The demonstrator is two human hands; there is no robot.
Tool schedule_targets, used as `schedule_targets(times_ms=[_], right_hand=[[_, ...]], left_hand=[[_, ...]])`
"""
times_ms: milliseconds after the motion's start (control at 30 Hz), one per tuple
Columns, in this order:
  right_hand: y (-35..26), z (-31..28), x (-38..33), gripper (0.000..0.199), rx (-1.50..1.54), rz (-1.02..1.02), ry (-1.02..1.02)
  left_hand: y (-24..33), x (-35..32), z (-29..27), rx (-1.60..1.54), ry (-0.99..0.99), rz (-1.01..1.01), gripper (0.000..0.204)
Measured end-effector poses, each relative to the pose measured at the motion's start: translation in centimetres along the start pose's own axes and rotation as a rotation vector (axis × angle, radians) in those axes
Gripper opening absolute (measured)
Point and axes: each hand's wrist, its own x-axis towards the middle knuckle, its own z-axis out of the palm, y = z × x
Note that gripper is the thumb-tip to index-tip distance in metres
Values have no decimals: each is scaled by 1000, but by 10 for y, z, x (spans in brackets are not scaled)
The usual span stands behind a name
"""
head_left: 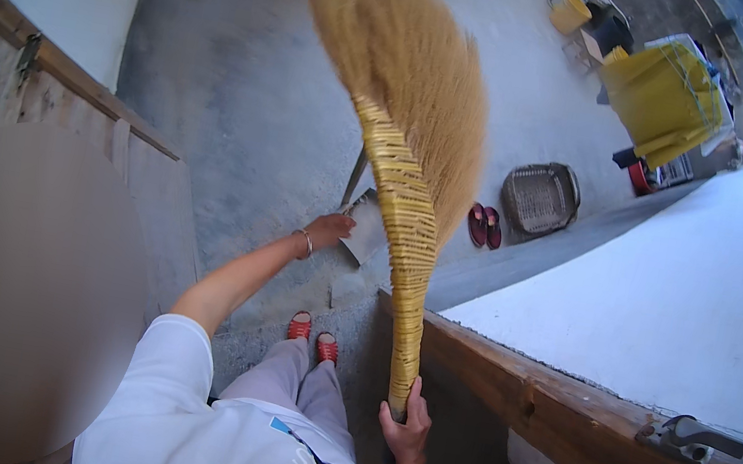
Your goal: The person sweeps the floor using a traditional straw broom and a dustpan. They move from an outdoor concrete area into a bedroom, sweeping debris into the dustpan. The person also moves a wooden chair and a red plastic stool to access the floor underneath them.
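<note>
My right hand is wrapped round the lower end of a grass broom, which rises through the middle of the view. Its bound yellow handle curves up to a wide tan brush at the top. To its left my left arm reaches forward, a bangle on the wrist. Closed fingers of my left hand are at the edge of a grey, flat-looking dustpan, partly hidden behind the broom. A thin dark rod stands up just beside these fingers.
Dark red slippers and a woven basket lie right of the broom. Farther right is a yellow cloth over a stack of things, with a yellow bucket behind. Wooden door frames flank me; a latch sits at right.
</note>
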Motion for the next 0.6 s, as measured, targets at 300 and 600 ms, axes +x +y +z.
schedule_targets(times_ms=[300, 600], right_hand=[[68, 52, -80, 75, -334, -84, -52], [54, 55, -49, 90, -145, 26, 2]], left_hand=[[153, -139, 26, -1180, -104, 72, 67], [163, -189, 45, -1236, 58, 135, 41]])
